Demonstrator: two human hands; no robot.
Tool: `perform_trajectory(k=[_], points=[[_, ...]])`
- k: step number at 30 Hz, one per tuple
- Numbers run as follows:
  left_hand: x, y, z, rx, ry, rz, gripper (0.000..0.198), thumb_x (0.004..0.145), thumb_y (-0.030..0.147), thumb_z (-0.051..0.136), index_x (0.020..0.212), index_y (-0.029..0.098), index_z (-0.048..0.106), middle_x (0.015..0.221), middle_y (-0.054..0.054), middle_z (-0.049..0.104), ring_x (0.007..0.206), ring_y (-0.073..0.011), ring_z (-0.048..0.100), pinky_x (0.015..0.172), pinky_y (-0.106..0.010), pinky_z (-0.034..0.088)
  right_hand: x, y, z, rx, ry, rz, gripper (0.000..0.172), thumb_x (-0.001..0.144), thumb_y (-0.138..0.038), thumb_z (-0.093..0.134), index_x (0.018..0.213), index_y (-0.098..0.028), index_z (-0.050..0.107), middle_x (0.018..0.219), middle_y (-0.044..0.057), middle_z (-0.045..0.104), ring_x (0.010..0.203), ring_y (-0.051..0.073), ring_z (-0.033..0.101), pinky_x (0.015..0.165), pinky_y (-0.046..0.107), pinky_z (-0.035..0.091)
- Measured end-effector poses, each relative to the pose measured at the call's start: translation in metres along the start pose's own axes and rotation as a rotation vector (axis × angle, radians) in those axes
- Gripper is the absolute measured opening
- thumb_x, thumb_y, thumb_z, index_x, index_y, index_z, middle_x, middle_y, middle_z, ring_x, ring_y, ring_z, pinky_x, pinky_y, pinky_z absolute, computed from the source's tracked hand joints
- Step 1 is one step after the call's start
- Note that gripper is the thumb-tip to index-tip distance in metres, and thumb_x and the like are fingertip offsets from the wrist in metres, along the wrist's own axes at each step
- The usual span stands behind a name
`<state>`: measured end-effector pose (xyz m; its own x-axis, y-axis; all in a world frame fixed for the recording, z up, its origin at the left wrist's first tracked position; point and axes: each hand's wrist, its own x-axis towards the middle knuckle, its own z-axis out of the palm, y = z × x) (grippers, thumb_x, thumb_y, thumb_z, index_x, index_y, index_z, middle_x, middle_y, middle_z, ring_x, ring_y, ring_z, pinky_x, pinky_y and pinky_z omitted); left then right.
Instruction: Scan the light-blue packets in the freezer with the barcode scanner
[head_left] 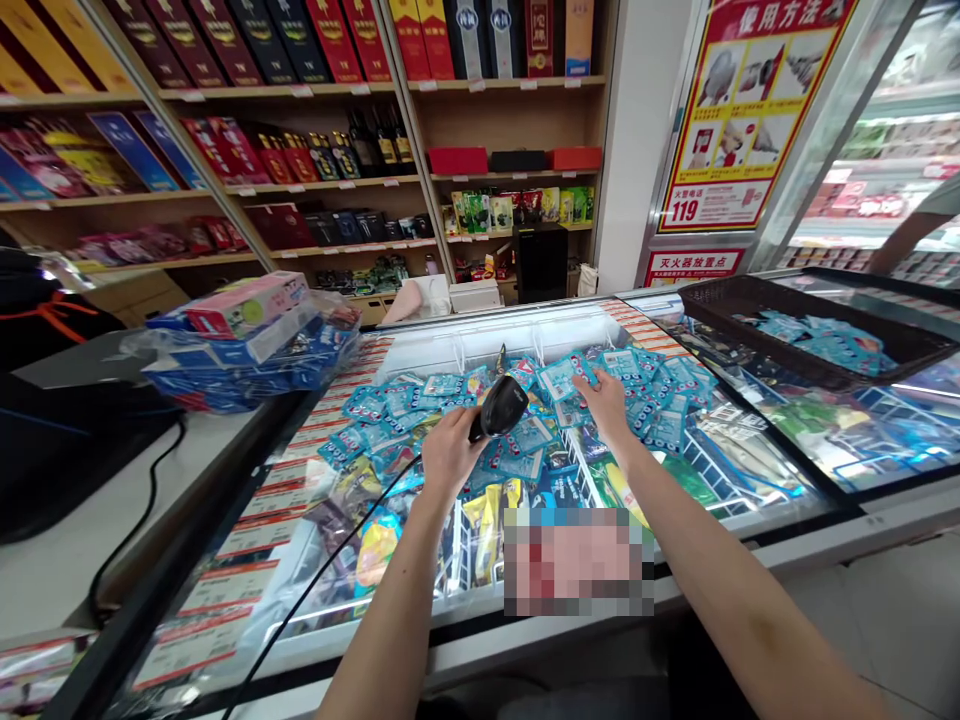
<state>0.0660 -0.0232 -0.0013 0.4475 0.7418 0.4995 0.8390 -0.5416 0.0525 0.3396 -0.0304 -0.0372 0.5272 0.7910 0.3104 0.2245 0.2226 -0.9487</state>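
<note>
Left hand: the left hand (450, 455) is closed around the grip of a black barcode scanner (501, 408), over the middle of the freezer.

Right hand: the right hand (606, 405) is partly closed, with its fingers on the edge of a blue packet (561, 378). The packet seems lightly pinched, though the hold is hard to judge.

Scanner: its long axis tilts from lower left to upper right, with the nose at about 3 o'clock toward the packet. A thin black cord (322, 580) trails from it to about 7 o'clock, across the freezer's glass.

Packet: it lies at about 10 o'clock from the right hand, just beside the scanner's nose and not touching it. The right hand is the nearer hand.

Freezer: a glass-topped freezer chest (450, 340) lies under both hands, filled with loose blue packets (375, 420). Yellow packets (487, 530) lie nearer the person, and a pixelated patch (577, 560) hides part of the near side.

Around: a black wire basket (810, 320) of more packets sits at 2 o'clock. A plastic-wrapped bundle of boxes (247, 350) sits at 10 o'clock on a white counter (112, 540). Shelves (300, 185) of boxed goods stand ahead, and another person's arm (911, 225) shows at 2 o'clock, well apart.
</note>
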Motion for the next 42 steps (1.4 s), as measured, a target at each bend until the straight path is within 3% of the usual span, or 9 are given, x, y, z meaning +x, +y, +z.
perform_trajectory(k=[4,8,12,15,20,42], points=[[-0.001,-0.002,0.004,-0.013,-0.001,0.066,0.033,0.08,0.032,0.054,0.112,0.024,0.055,0.097,-0.005,0.064,0.095,-0.0222,0.057,0.072,-0.029,0.042,0.003,0.009,0.003,0.274,0.021,0.033,0.038,0.065,-0.039,0.066,0.094,-0.021,0.051,0.076,-0.002,0.059,0.072,0.018,0.061,0.064,0.037,0.056],[0.001,-0.002,0.005,-0.022,-0.007,0.084,0.032,0.079,0.032,0.055,0.111,0.024,0.056,0.097,-0.005,0.064,0.094,-0.022,0.058,0.071,-0.029,0.042,0.011,0.018,0.002,0.27,0.02,0.043,0.048,0.061,-0.035,0.07,0.101,-0.022,0.048,0.087,0.001,0.061,0.076,0.02,0.061,0.063,0.038,0.054],[0.001,0.001,0.003,-0.041,-0.034,0.101,0.032,0.078,0.032,0.057,0.109,0.023,0.057,0.097,-0.005,0.064,0.092,-0.0218,0.059,0.069,-0.029,0.042,0.013,0.019,-0.001,0.029,0.054,-0.028,0.046,0.065,-0.042,0.067,0.102,-0.02,0.052,0.076,0.001,0.059,0.066,0.018,0.055,0.059,0.033,0.048],[-0.001,0.004,0.002,-0.06,-0.046,0.124,0.032,0.078,0.031,0.058,0.109,0.024,0.057,0.098,-0.004,0.064,0.091,-0.0218,0.059,0.068,-0.029,0.042,0.009,0.015,-0.003,-0.118,0.094,-0.082,0.049,0.067,-0.045,0.065,0.106,-0.017,0.054,0.063,-0.004,0.049,0.055,0.014,0.046,0.053,0.028,0.04],[-0.004,0.008,-0.001,-0.086,-0.057,0.123,0.034,0.077,0.031,0.059,0.11,0.024,0.056,0.1,-0.004,0.064,0.094,-0.022,0.059,0.068,-0.028,0.042,0.006,0.014,-0.002,-0.132,0.099,-0.086,0.049,0.071,-0.046,0.062,0.109,-0.017,0.054,0.057,-0.007,0.038,0.051,0.012,0.039,0.05,0.025,0.032],[-0.004,0.008,0.0,-0.108,-0.061,0.08,0.032,0.079,0.035,0.058,0.109,0.024,0.058,0.1,-0.005,0.064,0.095,-0.0215,0.059,0.068,-0.028,0.042,0.009,0.018,-0.003,-0.172,0.085,-0.07,0.05,0.073,-0.048,0.058,0.111,-0.017,0.051,0.062,-0.004,0.044,0.053,0.013,0.042,0.056,0.029,0.042]])
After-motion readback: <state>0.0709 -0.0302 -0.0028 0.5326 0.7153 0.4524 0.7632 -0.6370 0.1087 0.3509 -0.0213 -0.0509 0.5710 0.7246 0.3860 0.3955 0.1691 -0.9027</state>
